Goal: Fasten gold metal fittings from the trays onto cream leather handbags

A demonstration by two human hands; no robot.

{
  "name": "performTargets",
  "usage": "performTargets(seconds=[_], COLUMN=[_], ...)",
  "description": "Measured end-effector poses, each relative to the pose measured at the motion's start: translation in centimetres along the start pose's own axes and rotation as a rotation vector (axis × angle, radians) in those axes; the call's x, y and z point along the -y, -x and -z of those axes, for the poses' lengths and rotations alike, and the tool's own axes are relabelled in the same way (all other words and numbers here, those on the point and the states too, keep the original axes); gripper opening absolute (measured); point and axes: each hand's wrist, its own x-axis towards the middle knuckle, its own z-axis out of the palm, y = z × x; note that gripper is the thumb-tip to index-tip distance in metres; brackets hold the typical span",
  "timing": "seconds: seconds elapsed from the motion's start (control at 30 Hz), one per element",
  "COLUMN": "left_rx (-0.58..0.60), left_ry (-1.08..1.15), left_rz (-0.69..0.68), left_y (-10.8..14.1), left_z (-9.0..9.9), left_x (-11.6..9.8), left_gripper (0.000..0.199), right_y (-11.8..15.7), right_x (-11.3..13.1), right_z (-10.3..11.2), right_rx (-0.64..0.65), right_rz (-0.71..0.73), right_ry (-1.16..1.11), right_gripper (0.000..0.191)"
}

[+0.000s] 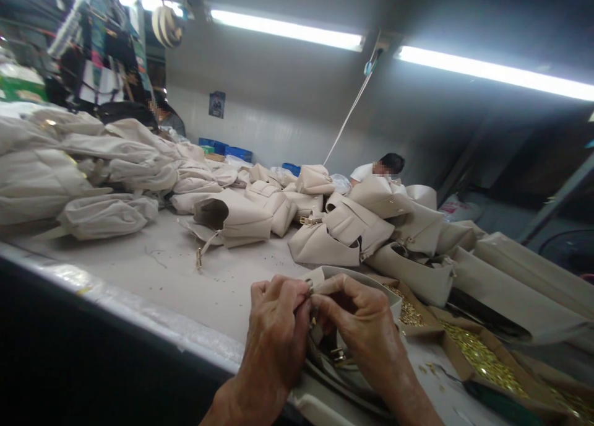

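Observation:
A beige handbag (393, 298) stands close in front of me at the table edge, its opening facing up and partly covered by my hands. My left hand (277, 327) is closed, its thumb and fingers pinching at a small metal fitting (309, 284) on the bag. Close against it, my right hand (371, 330) pinches a beige strap piece beside that fitting. The fingertips nearly meet, so the exact grip is partly hidden. Below them a gold-coloured buckle (338, 354) shows among the bag's folds.
Cardboard boxes of small gold-coloured metal parts (482, 355) lie to the right. Several finished-looking beige bags (248, 218) cover the table (185, 290) ahead, with softer beige bags (109, 215) piled left. A person (364, 173) is behind the heap; another sits at far left.

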Motion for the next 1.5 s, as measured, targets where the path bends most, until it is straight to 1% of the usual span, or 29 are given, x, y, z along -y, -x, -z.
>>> performTargets(seconds=[0.07,0.17,0.23,0.27,0.4,0.5,0.57,0.63,0.7,0.77,0.8,0.87,0.93,1.0,1.07,1.17,1.23,1.3,1.4,1.5], left_rx=[0.009,0.086,0.145,0.156,0.107,0.118,0.126,0.080,0.025,-0.007,-0.005,0.031,0.109,0.179,0.202,0.238,0.274,0.282,0.268,0.280], left_ry=[0.010,0.093,0.158,0.179,0.196,0.198,0.183,0.145,0.092,0.045,0.027,0.004,-0.003,0.004,0.029,0.056,0.054,0.045,0.037,0.028], left_rz=[-0.018,0.012,0.042,0.055,0.124,0.166,0.127,0.063,0.008,0.022,0.042,0.111,0.164,0.184,0.190,0.219,0.246,0.263,0.236,0.164], left_y=[-0.1,0.1,0.4,0.6,1.3,1.3,1.1,1.0,1.1,1.4,1.6,1.8,1.9,1.6,1.4,1.2,1.2,1.4,1.4,1.3], left_z=[0.1,0.4,0.5,0.5,0.2,0.0,-0.1,-0.1,0.0,0.1,0.2,0.4,0.6,0.9,1.2,1.5,1.6,1.6,1.4,1.4], left_x=[0.0,0.2,0.4,0.5,0.9,1.1,1.1,0.9,0.8,0.7,0.7,0.8,0.9,0.9,0.7,0.4,0.4,0.5,0.7,0.9], left_gripper=[0.011,0.011,0.013,0.015,0.020,0.020,0.018,0.020,0.025,0.029,0.031,0.032,0.032,0.030,0.027,0.027,0.030,0.034,0.035,0.036], right_y=[-0.3,-0.9,-1.2,-1.3,-1.3,-0.8,-0.3,0.1,0.5,0.8,1.0,1.2,1.5,1.7,1.9,2.1,2.0,1.9,1.8,1.9], right_x=[0.0,-0.2,-0.6,-0.8,-1.4,-1.2,-0.9,-0.7,-0.7,-0.9,-1.0,-1.2,-1.2,-1.1,-1.0,-1.3,-1.8,-2.4,-3.0,-2.8], right_z=[0.0,0.2,0.3,0.4,0.3,0.2,0.2,0.1,-0.1,-0.5,-0.6,-1.0,-1.2,-1.2,-1.0,-0.8,-0.9,-1.0,-1.2,-1.4], right_rx=[0.027,0.088,0.118,0.128,0.151,0.179,0.181,0.132,0.081,0.067,0.071,0.069,0.049,0.033,0.037,0.103,0.174,0.204,0.134,0.053], right_rz=[-0.057,-0.126,-0.134,-0.127,-0.115,-0.146,-0.159,-0.146,-0.128,-0.133,-0.144,-0.169,-0.186,-0.190,-0.185,-0.198,-0.224,-0.236,-0.215,-0.228], right_ry=[-0.087,-0.176,-0.196,-0.207,-0.302,-0.319,-0.286,-0.219,-0.172,-0.205,-0.246,-0.330,-0.377,-0.393,-0.382,-0.296,-0.229,-0.219,-0.328,-0.496], right_gripper=[0.022,0.030,0.034,0.035,0.034,0.030,0.024,0.015,0.013,0.015,0.016,0.017,0.018,0.017,0.014,0.008,0.007,0.008,0.010,0.019])
